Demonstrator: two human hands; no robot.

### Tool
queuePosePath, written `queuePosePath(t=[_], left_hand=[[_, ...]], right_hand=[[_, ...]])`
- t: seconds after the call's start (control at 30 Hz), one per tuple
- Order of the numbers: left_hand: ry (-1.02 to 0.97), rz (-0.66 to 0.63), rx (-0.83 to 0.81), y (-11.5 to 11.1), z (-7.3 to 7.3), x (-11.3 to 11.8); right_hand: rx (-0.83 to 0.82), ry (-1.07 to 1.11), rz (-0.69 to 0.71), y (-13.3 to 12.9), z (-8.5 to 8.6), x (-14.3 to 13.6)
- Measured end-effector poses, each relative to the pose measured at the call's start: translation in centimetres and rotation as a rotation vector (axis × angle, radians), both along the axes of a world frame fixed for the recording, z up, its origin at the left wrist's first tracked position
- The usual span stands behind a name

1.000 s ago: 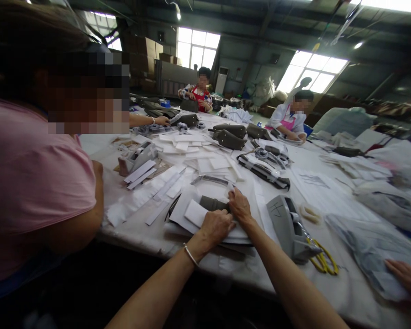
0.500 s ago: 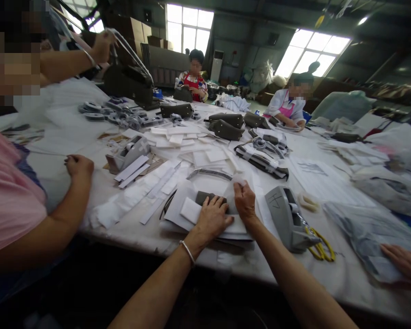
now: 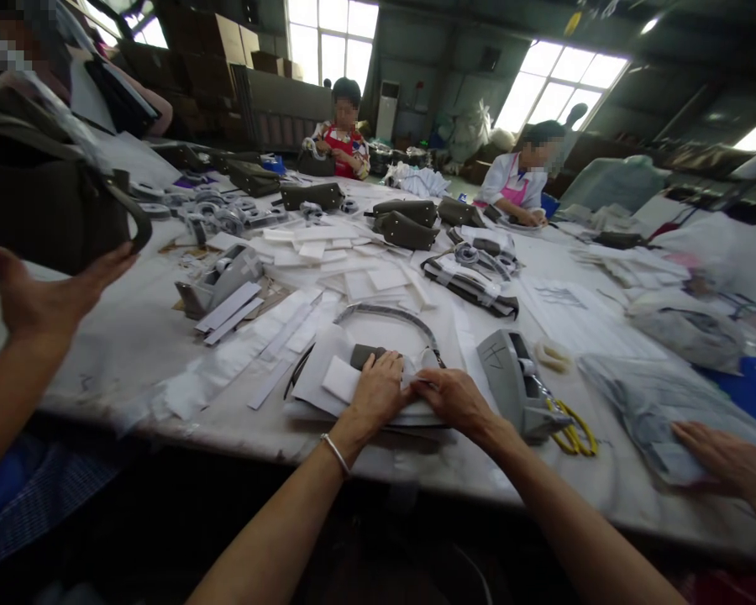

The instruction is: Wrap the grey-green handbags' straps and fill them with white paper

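In front of me at the table's near edge lies a dark olive handbag (image 3: 366, 356), partly covered by white wrapping sheets (image 3: 318, 365). Its wrapped handle (image 3: 384, 309) arches away from me. A small white foam pad (image 3: 340, 380) rests on top. My left hand (image 3: 379, 388) lies over the bag, fingers stretched out and pressing down. Beside it, my right hand (image 3: 454, 400) pinches the edge of a thin white sheet, its fingertips close to my left thumb. Part of the bag is hidden under the sheets and my hands.
To the right stand a grey tape dispenser (image 3: 510, 378) and yellow-handled scissors (image 3: 576, 433). A co-worker's hand (image 3: 724, 458) rests on a plastic-bagged item (image 3: 643, 412). At left, another co-worker's hand (image 3: 44, 294) supports a dark bag (image 3: 38, 193). White foam sheets (image 3: 365, 277) lie beyond.
My right hand has come down and leftward with the sheet, folding it toward my left hand. At left, the co-worker has brought a dark bag closer. The view has shifted slightly.
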State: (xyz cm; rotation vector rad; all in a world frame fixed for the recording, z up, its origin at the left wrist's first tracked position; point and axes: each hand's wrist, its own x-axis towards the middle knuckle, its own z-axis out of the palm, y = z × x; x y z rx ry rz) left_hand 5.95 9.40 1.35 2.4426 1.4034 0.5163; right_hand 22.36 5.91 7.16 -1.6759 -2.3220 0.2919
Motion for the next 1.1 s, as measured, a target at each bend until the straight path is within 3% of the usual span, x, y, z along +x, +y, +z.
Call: queuePosePath(t=[0.17, 0.43, 0.6, 0.73, 0.83, 0.97, 1.1], left_hand=[[-0.008, -0.011, -0.026, 0.0, 0.4, -0.3], [-0.087, -0.031, -0.020, 0.0, 0.6, -0.5], [-0.166, -0.118, 0.028, -0.4, 0.8, -1.0], [-0.163, -0.186, 0.031, -0.6, 1.0, -1.3], [-0.158, -0.181, 0.063, -0.6, 0.9, -1.3], [-0.151, -0.166, 0.079, -0.6, 0.9, -1.3], [-0.116, -0.159, 0.053, -0.8, 1.2, -1.3]], right_hand=[[0.096, 0.004, -0.011, -1.6, 0.0, 0.1], [0.301, 0.127, 0.124, -4.5, -2.9, -1.1], [0.194, 0.151, 0.158, -4.8, -1.8, -0.7], [-0.040, 0.201, 0.123, -2.0, 0.7, 1.2], [0.027, 0.117, -0.001, 1.8, 1.7, 1.8], [-0.066, -0.229, -0.050, 6.5, 1.5, 0.9], [-0.149, -0.297, -0.110, 9.0, 0.9, 0.1]])
